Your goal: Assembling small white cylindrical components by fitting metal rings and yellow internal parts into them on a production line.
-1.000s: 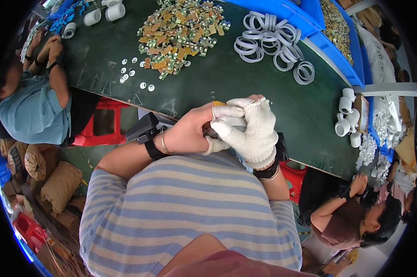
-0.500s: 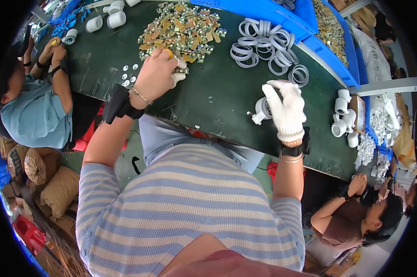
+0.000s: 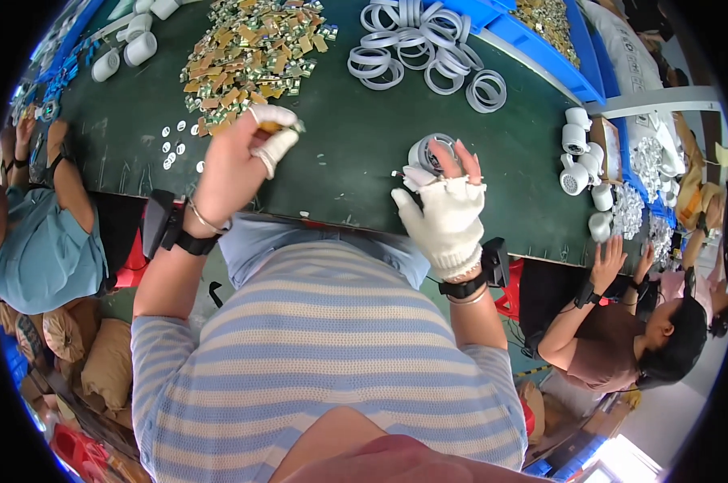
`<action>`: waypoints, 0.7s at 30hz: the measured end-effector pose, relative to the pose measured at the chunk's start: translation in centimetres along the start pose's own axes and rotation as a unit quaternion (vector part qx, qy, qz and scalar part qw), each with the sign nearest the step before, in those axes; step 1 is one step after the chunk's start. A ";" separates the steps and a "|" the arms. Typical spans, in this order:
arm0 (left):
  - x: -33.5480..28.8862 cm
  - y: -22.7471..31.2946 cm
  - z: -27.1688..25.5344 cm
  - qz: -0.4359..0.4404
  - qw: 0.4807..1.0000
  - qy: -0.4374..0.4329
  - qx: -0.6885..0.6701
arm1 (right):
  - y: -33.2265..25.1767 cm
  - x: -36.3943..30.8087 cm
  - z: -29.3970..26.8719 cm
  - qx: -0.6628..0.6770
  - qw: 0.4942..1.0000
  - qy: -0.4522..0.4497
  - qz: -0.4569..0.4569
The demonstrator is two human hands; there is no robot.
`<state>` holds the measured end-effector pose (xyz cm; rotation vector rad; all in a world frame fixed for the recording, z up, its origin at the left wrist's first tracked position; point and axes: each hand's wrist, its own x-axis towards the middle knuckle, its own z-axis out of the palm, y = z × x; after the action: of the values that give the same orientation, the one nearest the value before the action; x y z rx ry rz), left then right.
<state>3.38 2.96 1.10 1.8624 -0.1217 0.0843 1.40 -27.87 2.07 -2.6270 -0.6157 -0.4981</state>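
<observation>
1. The board [image 3: 299, 126] could be slipping: the left hand [image 3: 239, 153] is pinching it by what looks like a small area, and the finger covers may be dulling the feel.
2. If it is dropping near the heap [image 3: 251, 56], it could be getting lost among similar pieces; the discs [image 3: 168, 147] are lying further left, so they are posing less risk.
3. The housing [image 3: 420, 153] could be tipping or rolling on the table [image 3: 340, 173], since its wall is round and the right hand [image 3: 444, 213] may be pressing unevenly.
4. The thin lead [image 3: 397, 173] is sticking out beside the housing, so the gloved thumb could be snagging it.
5. The board is sitting at the left thumb and index tips, which are closing on it from either side, just beside the heap and well apart from the housing.
6. The right fingers are spreading over the housing's open face, the thumb standing apart; whether they are gripping it, I cannot tell. The rings [image 3: 416, 48] are lying beyond, untouched.
</observation>
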 end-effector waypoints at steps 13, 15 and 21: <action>-3.4 1.3 4.3 -0.146 0.964 -0.138 -0.175 | -1.6 3.0 -0.4 0.344 0.934 -0.094 -0.032; -3.6 1.8 4.2 -0.163 0.960 -0.172 -0.151 | -1.5 3.6 -0.3 0.322 0.934 -0.141 -0.061; -4.2 1.9 4.2 -0.153 0.959 -0.176 -0.162 | -1.4 3.4 -0.3 0.329 0.925 -0.190 -0.008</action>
<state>-1.01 -1.43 1.23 1.5324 -0.0842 -0.4582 3.49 -25.65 4.22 -2.0657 -0.7607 0.2096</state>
